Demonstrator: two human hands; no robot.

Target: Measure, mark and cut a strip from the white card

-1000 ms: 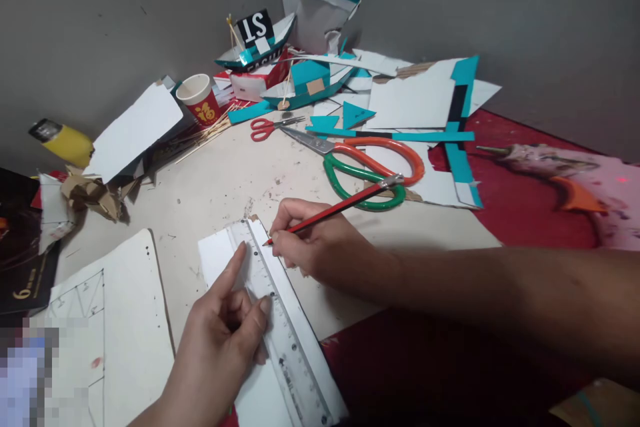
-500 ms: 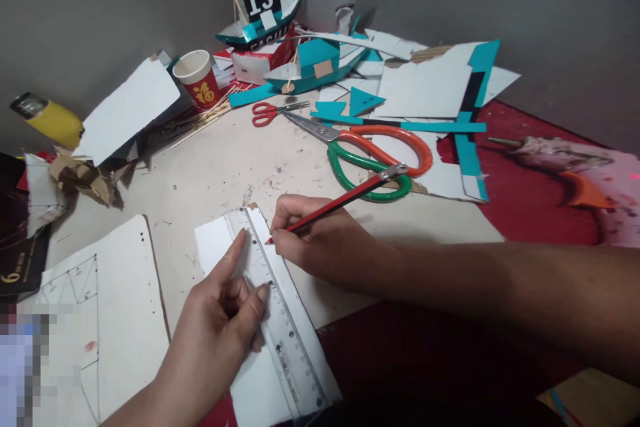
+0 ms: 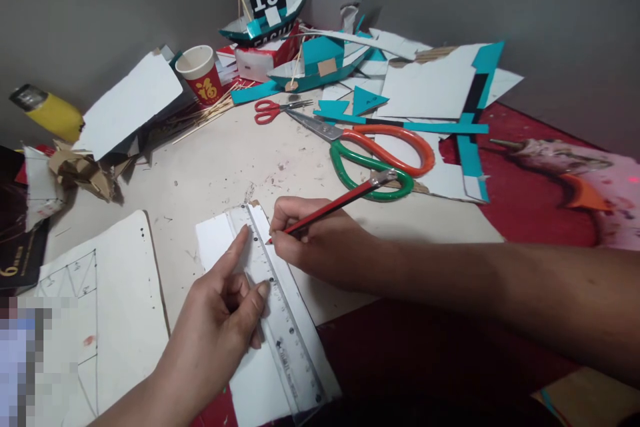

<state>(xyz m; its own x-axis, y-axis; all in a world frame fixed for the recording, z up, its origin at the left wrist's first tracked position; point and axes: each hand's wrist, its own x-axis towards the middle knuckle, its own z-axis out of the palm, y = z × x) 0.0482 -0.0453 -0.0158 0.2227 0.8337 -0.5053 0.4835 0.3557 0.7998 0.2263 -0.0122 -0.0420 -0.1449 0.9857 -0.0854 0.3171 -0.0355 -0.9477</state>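
A clear ruler [image 3: 284, 330] lies lengthwise on a white card strip [image 3: 255, 383]. My left hand [image 3: 220, 320] presses on the ruler, with the index finger stretched along it, the thumb on its surface and the other fingers curled. In my right hand [image 3: 313, 240] is a red and black pencil [image 3: 335, 205], pinched near its point. The pencil tip touches or hovers just over the card beside the ruler's right edge, near its upper end.
Large scissors [image 3: 370, 153] and small red scissors [image 3: 270, 111] lie beyond my hands. A notebook [image 3: 125, 293] with drawn lines is at left. Farther back stand a paper cup [image 3: 199, 73] and cardboard boats [image 3: 320, 67]; a glue gun [image 3: 575, 167] lies at right.
The pencil has tilted slightly, its back end moving a little left and down. My left hand stays on the ruler, and the view has shifted slightly.
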